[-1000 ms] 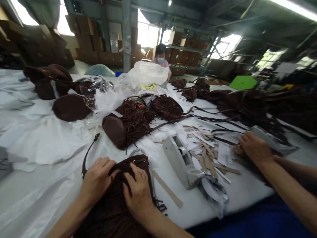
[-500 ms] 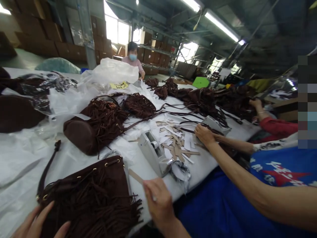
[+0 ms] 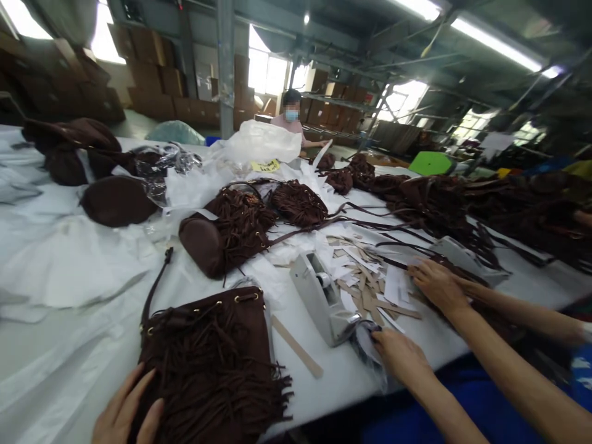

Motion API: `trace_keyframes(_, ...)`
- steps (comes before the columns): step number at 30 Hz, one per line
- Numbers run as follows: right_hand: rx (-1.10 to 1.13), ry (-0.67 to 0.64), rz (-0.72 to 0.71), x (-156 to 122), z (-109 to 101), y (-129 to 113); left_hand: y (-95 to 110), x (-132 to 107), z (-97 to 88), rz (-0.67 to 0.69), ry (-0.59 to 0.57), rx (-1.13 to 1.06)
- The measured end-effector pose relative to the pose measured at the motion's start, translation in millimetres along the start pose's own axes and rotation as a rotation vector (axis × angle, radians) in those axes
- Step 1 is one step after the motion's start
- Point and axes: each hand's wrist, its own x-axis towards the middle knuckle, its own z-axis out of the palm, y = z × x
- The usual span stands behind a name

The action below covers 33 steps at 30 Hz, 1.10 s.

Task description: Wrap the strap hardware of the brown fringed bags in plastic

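The left hand (image 3: 127, 407), fingers spread apart, rests on the lower left side of a dark brown fringed bag (image 3: 217, 370), which lies toward the near edge of a white table (image 3: 319, 398); the right hand (image 3: 402, 357) has its fingertips at a roll of tape (image 3: 364, 342), though whether they grip it I cannot tell; between bag and grey dispenser (image 3: 314, 302) runs a gap holding one cardboard strip (image 3: 298, 346); a co-worker's hand (image 3: 437, 287) is near on the right; beyond, paper scraps (image 3: 370, 290), more brown bags (image 3: 201, 240) and white wrapping (image 3: 74, 265) crowd the surface; farthest, a masked person (image 3: 290, 122), stacked boxes (image 3: 152, 74) and bright windows (image 3: 266, 68).
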Motion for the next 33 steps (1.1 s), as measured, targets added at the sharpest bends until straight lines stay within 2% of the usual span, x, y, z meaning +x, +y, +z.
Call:
trace_keyframes(2, 0.002, -0.017, -0.015, 7, 0, 2, 0, -3, 0.7, -0.015, -0.046, -0.004)
trace_keyframes(4, -0.004, 0.000, -0.025, 8, -1, 4, 4, -5, 0.5, -0.042, -0.044, -0.016)
trace_keyframes(8, 0.010, 0.095, -0.041, 0, 2, 8, 19, -3, -2.4, -0.080, -0.003, -0.053)
trace_keyframes(11, 0.100, 0.179, -0.031, -2, 11, 21, 29, 0, -5.8, -0.102, -0.001, -0.072)
trace_keyframes(13, 0.172, 0.283, -0.011, 4, 16, 35, 32, 1, -7.0, -0.109, 0.004, -0.068)
trace_keyframes(15, 0.236, 0.451, -0.034, 11, 13, 46, 33, 1, -6.7, -0.101, 0.024, -0.060)
trace_keyframes(18, 0.287, 0.641, -0.169, 15, -10, 39, 31, 0, -3.9, -0.078, 0.051, -0.048)
trace_keyframes(21, 0.300, 0.702, -0.296, 7, -44, 0, 29, -2, -0.8, -0.050, 0.075, -0.038)
trace_keyframes(25, 0.346, 0.657, -0.371, 1, -78, -78, 27, -2, 0.5, -0.014, 0.105, -0.046)
trace_keyframes(29, 0.316, 0.537, -0.390, 17, -89, -150, 26, -1, 1.6, 0.025, 0.134, -0.034)
trace_keyframes(33, 0.227, 0.385, -0.350, 50, -91, -199, 22, -2, 6.9, 0.067, 0.145, 0.010)
